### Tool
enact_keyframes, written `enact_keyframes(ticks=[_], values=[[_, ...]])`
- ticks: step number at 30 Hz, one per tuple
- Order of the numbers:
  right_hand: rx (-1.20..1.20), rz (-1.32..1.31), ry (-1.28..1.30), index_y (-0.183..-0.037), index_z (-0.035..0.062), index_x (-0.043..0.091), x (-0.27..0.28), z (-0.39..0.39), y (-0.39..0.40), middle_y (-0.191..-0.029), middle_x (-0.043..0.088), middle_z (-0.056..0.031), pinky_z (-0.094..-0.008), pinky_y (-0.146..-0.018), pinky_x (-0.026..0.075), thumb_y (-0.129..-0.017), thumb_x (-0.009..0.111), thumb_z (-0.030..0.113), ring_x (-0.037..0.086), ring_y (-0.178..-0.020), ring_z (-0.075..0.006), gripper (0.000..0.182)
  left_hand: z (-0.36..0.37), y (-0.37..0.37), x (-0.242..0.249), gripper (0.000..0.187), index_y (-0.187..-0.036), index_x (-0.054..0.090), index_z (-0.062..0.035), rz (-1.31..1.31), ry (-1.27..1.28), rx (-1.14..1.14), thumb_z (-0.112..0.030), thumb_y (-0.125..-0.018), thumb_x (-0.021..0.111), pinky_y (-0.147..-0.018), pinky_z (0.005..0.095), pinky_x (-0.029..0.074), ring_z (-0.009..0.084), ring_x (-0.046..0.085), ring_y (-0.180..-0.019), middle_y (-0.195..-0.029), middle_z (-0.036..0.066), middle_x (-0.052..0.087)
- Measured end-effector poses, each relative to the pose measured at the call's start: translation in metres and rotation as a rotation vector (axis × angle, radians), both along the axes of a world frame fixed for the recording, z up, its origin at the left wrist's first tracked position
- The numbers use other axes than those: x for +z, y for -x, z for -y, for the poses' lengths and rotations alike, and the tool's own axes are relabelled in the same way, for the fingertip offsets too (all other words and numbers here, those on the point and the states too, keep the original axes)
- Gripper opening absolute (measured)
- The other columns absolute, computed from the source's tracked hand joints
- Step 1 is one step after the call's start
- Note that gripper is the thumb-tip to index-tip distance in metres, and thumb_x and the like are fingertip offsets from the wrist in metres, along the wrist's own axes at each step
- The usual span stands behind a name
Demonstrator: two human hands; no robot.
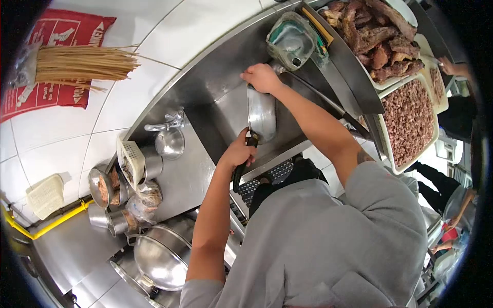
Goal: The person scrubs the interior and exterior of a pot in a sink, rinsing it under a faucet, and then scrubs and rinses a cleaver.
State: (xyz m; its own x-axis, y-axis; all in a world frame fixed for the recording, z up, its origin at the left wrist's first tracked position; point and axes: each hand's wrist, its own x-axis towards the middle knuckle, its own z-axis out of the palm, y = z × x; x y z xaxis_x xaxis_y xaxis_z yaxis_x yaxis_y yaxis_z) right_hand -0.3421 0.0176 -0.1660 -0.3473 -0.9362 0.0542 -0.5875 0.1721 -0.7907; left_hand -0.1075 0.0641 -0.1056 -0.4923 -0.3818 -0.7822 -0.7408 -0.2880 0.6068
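A steel frying pan (262,115) with a black handle is held on edge over the stainless sink (221,77). My left hand (239,151) grips the handle at the near end. At the pan's far rim, my right hand (262,78) is closed; whether it holds a sponge or cloth is hidden. Both arms reach out from my grey shirt.
A tap (169,120) stands left of the sink. A plastic tub (291,38) with cleaning things sits on the far rim. Trays of cooked meat (380,36) and minced meat (411,120) lie right. Pots and bowls (159,251) crowd the near-left counter. Another person's hand (452,66) shows far right.
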Motion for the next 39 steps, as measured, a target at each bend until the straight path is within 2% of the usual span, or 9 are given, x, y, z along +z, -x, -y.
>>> enact_keyframes(ticks=[6, 10, 13, 17, 24, 30, 32, 36, 39], values=[[-0.301, -0.205, 0.540, -0.064, 0.0019, 0.062, -0.013, -0.065, -0.067, -0.102, 0.060, -0.0192, -0.0428, -0.075, 0.050, -0.087, 0.064, 0.028, 0.061, -0.095, -0.0334, 0.034, 0.006, 0.024, -0.002, 0.058, -0.131, 0.033, 0.0036, -0.021, -0.019, -0.122, 0.004, -0.076, 0.053, -0.042, 0.0319, 0.046, 0.0182, 0.055, -0.052, -0.075, 0.012, 0.055], [-0.234, -0.183, 0.553, -0.064, -0.0001, 0.059, 0.001, -0.063, -0.054, -0.096, 0.059, -0.0187, -0.0415, -0.077, 0.051, -0.086, 0.064, 0.023, 0.061, -0.092, -0.0349, 0.032, 0.002, 0.028, -0.002, 0.057, -0.129, 0.033, 0.0022, 0.082, 0.035, -0.182, 0.004, -0.076, 0.054, -0.042, 0.0326, 0.045, 0.0181, 0.057, -0.052, -0.074, 0.013, 0.056], [-0.288, -0.058, -0.012, -0.070, -0.0022, 0.063, -0.021, -0.012, -0.014, -0.107, 0.059, -0.0205, -0.0389, -0.087, 0.051, -0.082, 0.067, 0.017, 0.060, -0.100, -0.0375, 0.023, 0.004, 0.031, -0.004, 0.058, -0.131, 0.032, 0.0037, 0.053, 0.036, -0.200, 0.002, -0.077, 0.056, -0.041, 0.0329, 0.046, 0.0178, 0.055, -0.052, -0.075, 0.011, 0.055], [-0.366, -0.148, 0.611, -0.068, -0.0025, 0.060, -0.017, -0.081, -0.082, -0.096, 0.060, -0.0190, -0.0407, -0.079, 0.052, -0.084, 0.068, 0.018, 0.061, -0.094, -0.0368, 0.027, 0.008, 0.031, 0.000, 0.053, -0.124, 0.032, 0.0058, 0.080, 0.085, -0.279, -0.001, -0.079, 0.058, -0.041, 0.0342, 0.045, 0.0204, 0.057, -0.050, -0.072, 0.014, 0.057], [-0.390, -0.037, 0.082, -0.068, -0.0026, 0.062, -0.010, -0.023, -0.021, -0.093, 0.061, -0.0233, -0.0458, -0.077, 0.051, -0.088, 0.059, 0.021, 0.060, -0.089, -0.0387, 0.031, -0.003, 0.040, 0.002, 0.045, -0.119, 0.034, 0.0049, 0.131, 0.161, -0.309, -0.001, -0.082, 0.059, -0.039, 0.0359, 0.044, 0.0213, 0.057, -0.047, -0.073, 0.016, 0.057], [-0.418, -0.140, 0.440, -0.071, -0.0003, 0.062, -0.023, -0.091, -0.093, -0.098, 0.062, -0.0183, -0.0402, -0.088, 0.050, -0.086, 0.063, 0.020, 0.060, -0.104, -0.0347, 0.025, 0.006, 0.034, -0.002, 0.062, -0.132, 0.027, 0.0049, 0.116, 0.072, -0.278, 0.001, -0.081, 0.061, -0.040, 0.0350, 0.045, 0.0208, 0.055, -0.049, -0.084, 0.017, 0.058], [-0.417, -0.145, 0.068, -0.075, -0.0003, 0.064, -0.003, -0.052, -0.053, -0.104, 0.061, -0.0205, -0.0454, -0.081, 0.050, -0.090, 0.057, 0.023, 0.060, -0.090, -0.0368, 0.029, 0.003, 0.032, -0.001, 0.059, -0.131, 0.029, 0.0042, 0.180, 0.120, -0.331, 0.001, -0.081, 0.061, -0.039, 0.0349, 0.045, 0.0209, 0.055, -0.048, -0.081, 0.015, 0.057], [-0.435, -0.039, 0.080, -0.077, -0.0017, 0.063, -0.008, -0.030, -0.045, -0.100, 0.059, -0.0191, -0.0458, -0.080, 0.048, -0.089, 0.058, 0.025, 0.059, -0.090, -0.0372, 0.030, 0.007, 0.020, -0.026, 0.056, -0.128, 0.030, 0.0039, 0.091, 0.085, -0.256, 0.001, -0.081, 0.060, -0.038, 0.0342, 0.044, 0.0204, 0.055, -0.047, -0.078, 0.014, 0.057], [-0.460, -0.117, 0.512, -0.078, -0.0007, 0.064, -0.030, -0.083, -0.108, -0.111, 0.059, -0.0199, -0.0429, -0.081, 0.051, -0.085, 0.064, 0.022, 0.060, -0.098, -0.0363, 0.024, 0.016, 0.012, -0.025, 0.053, -0.124, 0.031, 0.0056, 0.060, 0.042, -0.256, 0.000, -0.079, 0.060, -0.039, 0.0361, 0.046, 0.0222, 0.057, -0.047, -0.081, 0.020, 0.060]])
